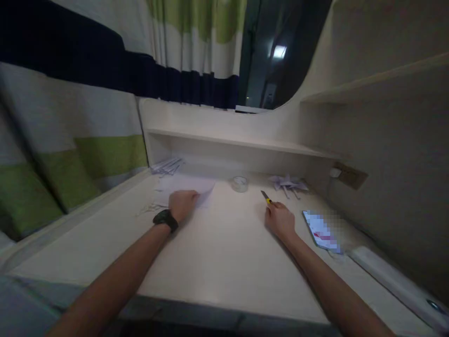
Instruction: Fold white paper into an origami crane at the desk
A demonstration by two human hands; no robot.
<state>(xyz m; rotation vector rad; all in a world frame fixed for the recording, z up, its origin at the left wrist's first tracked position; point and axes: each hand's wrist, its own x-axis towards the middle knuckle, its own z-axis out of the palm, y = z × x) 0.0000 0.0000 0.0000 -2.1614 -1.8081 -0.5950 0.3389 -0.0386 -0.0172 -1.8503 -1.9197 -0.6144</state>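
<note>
My left hand (182, 205), with a dark watch on its wrist, pinches the near right edge of a white sheet of paper (191, 180). That edge is lifted a little off the desk. In my right hand (280, 219) is a yellow utility knife (268, 201), its blade out and pointing away to the upper left. A roll of clear tape (240, 184) lies between the hands, farther back. Beyond my right hand are folded paper pinwheels (288, 182) on sticks. Small paper scraps (150, 207) lie left of my left hand.
Rolled or folded paper strips (167, 166) sit at the back left. A phone (321, 231) with a lit screen lies to the right, near a long white device (393, 281). A low shelf (224, 139) overhangs the back of the white desk (224, 262). A charger (336, 172) is plugged into the right wall.
</note>
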